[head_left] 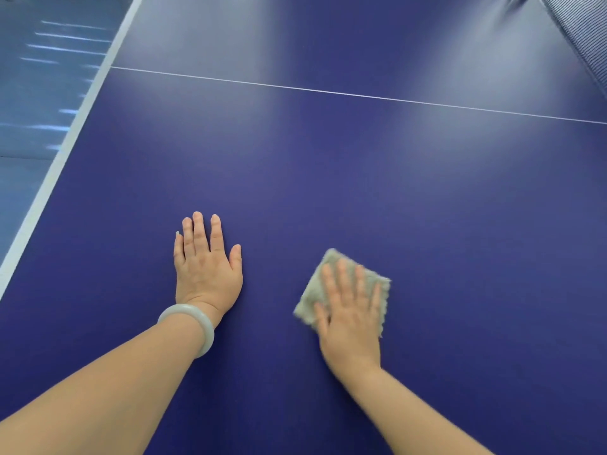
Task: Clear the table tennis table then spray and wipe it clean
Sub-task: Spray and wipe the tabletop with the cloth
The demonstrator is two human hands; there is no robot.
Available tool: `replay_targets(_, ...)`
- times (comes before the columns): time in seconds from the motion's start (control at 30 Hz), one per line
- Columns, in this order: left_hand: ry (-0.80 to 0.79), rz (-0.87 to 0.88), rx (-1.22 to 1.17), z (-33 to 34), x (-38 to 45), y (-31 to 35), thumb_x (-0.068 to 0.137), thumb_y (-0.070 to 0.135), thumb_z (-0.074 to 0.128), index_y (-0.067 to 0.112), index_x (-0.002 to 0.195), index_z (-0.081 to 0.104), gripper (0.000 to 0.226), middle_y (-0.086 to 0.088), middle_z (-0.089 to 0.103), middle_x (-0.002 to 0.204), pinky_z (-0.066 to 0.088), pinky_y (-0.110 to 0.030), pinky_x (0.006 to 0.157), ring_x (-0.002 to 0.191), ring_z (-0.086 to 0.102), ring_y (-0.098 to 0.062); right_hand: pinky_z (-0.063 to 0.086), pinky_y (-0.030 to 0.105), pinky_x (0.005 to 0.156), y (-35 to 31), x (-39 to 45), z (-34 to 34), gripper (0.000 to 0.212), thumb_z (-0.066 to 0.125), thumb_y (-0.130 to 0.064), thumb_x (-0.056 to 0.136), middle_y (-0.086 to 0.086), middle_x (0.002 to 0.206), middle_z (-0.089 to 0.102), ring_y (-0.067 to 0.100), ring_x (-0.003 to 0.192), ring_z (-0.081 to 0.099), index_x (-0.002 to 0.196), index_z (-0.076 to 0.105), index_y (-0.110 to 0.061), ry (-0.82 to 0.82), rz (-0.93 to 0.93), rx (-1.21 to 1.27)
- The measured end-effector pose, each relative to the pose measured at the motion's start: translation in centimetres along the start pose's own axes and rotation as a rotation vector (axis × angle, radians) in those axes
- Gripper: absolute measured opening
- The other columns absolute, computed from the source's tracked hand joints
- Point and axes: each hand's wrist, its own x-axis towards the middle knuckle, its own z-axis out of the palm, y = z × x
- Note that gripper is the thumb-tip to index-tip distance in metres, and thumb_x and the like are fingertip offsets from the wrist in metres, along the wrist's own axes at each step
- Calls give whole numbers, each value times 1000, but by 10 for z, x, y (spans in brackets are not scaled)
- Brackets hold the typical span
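Observation:
The blue table tennis table (361,178) fills most of the view, with a thin white line (328,90) across it. My left hand (207,264) lies flat on the surface with straight fingers and holds nothing; a pale bangle sits on that wrist. To its right, my right hand (351,310) presses flat on a small grey-beige cloth (315,290) that lies on the table. The cloth's edges show around the fingers and look blurred.
The table's white edge band (65,139) runs diagonally along the left, with blue floor (36,93) beyond it. The net (584,31) crosses the top right corner.

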Motion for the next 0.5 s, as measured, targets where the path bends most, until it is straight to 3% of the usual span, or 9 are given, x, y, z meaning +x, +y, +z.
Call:
replay_targets(0.07,0,3,-7,0,1,0,99,47,21,13,156,10,67,-14,4,163,0,-44,123,151,0,-28,8,52,118,9,-18,1,59,29,-43,100,-4,163,13,25,151,8,156,19,-28,-65,-238,-60)
replay_targets(0.13,-15,3,-4,0,1,-1,99,48,21,13,156,8,67,-14,3,163,-1,-44,123,151,-2,-28,4,49,119,33,-16,-1,58,25,-45,101,-8,163,9,21,151,2,156,14,-31,-95,-302,-105)
replay_targets(0.3,-77,30,-116,-7,3,-7,100,47,31,16,156,10,68,-11,-2,164,-4,-41,123,151,-8,-25,-13,42,120,54,7,-8,61,6,-49,96,-12,161,-10,16,150,-12,154,-4,-34,-103,-41,-105)
replay_targets(0.4,-172,150,-221,-20,-8,-21,100,43,41,17,156,13,69,-8,-4,164,-7,-39,122,150,-10,-23,-16,40,119,56,6,-8,62,3,-51,94,-12,161,-8,15,150,-10,154,-4,-34,-94,-40,-109)
replay_targets(0.5,-182,283,-52,-23,-65,-44,99,50,33,22,157,8,69,-6,-4,164,-5,-45,122,151,-10,-23,-15,40,120,64,7,-11,61,7,-51,97,-11,162,-5,15,150,-10,154,-2,-34,-111,-58,-100)
